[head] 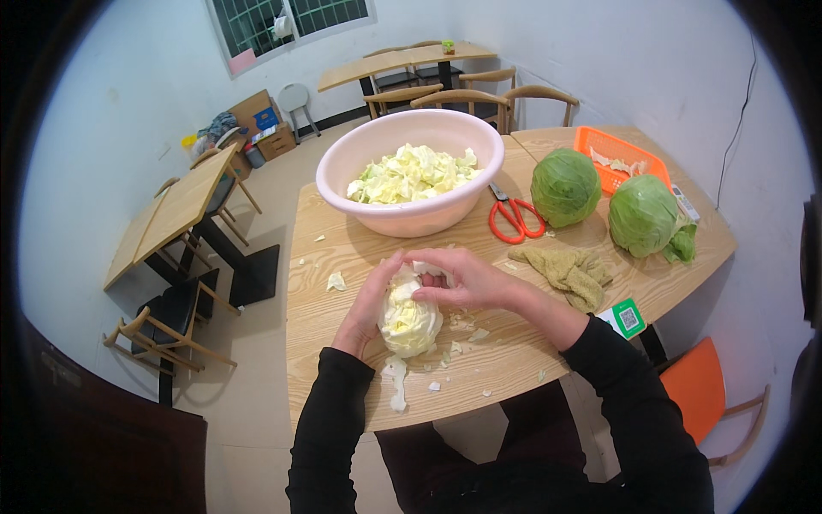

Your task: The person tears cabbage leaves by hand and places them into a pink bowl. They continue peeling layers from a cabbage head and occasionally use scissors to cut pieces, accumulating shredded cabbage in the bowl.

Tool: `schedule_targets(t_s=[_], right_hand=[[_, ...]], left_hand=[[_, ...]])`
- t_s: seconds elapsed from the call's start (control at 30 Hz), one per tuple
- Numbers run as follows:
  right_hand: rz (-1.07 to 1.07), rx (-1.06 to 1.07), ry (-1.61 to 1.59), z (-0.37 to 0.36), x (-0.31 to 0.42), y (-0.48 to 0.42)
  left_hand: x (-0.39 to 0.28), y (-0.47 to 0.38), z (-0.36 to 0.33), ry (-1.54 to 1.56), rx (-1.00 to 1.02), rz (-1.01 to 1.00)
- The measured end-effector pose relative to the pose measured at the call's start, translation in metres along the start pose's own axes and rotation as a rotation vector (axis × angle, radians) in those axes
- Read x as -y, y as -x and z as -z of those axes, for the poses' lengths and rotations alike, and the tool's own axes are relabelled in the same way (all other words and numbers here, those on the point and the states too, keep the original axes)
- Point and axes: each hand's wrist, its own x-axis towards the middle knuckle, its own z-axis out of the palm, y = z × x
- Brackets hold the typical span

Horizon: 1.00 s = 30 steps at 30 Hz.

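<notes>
A partly torn cabbage head (411,324), pale yellow and white inside, rests on the wooden table (321,376) near its front edge. My left hand (372,302) is closed around the cabbage's left side and holds it. My right hand (465,279) grips a piece of white cabbage leaf (424,268) at its top, the fingers curled over. Behind my hands stands a pink plastic basin (411,218) holding a heap of torn cabbage pieces (414,172). Scissors with red handles (517,221) lie just right of the basin.
Two whole green cabbages (565,187) (642,215) stand at the right, by an orange plastic basket (652,154) with leaf scraps. A crumpled tan cloth (571,273) and a green card with a printed code (626,318) lie nearer. Leaf scraps (336,281) dot the tabletop.
</notes>
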Motion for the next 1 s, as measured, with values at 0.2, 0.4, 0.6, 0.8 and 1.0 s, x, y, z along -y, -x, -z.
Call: schedule_targets(t_s=[0.2, 0.4, 0.6, 0.8, 1.0], right_hand=[[0.128, -0.075, 0.195, -0.009, 0.003, 0.000], [0.328, -0.391, 0.245, 0.001, -0.004, -0.010], [0.522, -0.764, 0.793, 0.078, 0.031, -0.084], [-0.035, -0.356, 0.695, 0.010, 0.045, -0.029], [-0.133, -0.411, 0.614, -0.037, 0.026, -0.001]], left_hand=[[-0.004, 0.002, -0.005, -0.091, -0.038, -0.026], [-0.003, -0.005, -0.008, 0.141, -0.143, 0.005], [0.001, -0.006, 0.006, 0.173, -0.288, -0.076], [-0.001, -0.003, 0.010, 0.133, -0.512, -0.438], [0.008, 0.002, -0.013, 0.214, -0.425, -0.495]])
